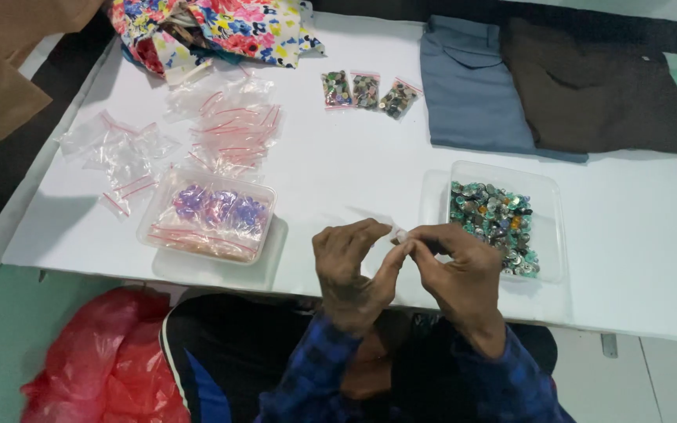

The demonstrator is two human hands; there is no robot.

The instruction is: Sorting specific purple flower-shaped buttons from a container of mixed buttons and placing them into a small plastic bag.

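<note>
Together, left hand (352, 270) and right hand (457, 270) pinch a small clear bag (398, 233) over the white bench (354, 172), beside a clear tray of buttons (546, 188).

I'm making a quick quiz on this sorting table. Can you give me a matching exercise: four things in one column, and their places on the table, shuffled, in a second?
Things:
1. three filled button bags
2. tray of mixed buttons
3. empty zip bags
4. folded blue garment

Places:
A. loose heap on the left, behind the tray of purple pieces
B. far edge, beside the folded brown garment
C. just right of the right hand
D. in a row at the far middle

Pairs: 1-D, 2-C, 3-A, 4-B
</note>
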